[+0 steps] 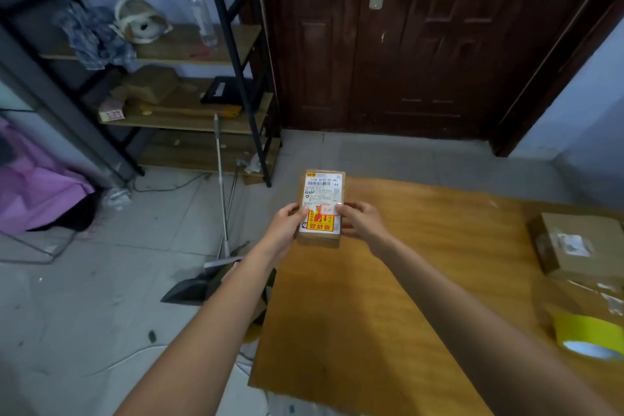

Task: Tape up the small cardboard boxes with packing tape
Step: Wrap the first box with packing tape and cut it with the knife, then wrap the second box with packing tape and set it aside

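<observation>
A wooden table [388,280] was seen at lower right, a brown door [422,44] above. At mid frame, a small box [322,206] was gripped by the left hand [287,223] and right hand [359,221], fingers curled around its sides.

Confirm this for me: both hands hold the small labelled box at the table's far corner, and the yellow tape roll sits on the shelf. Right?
Not quite. In the head view the tape roll lies on the table, near its right edge, not on the shelf. The rest holds: the left hand and right hand hold the box.
</observation>
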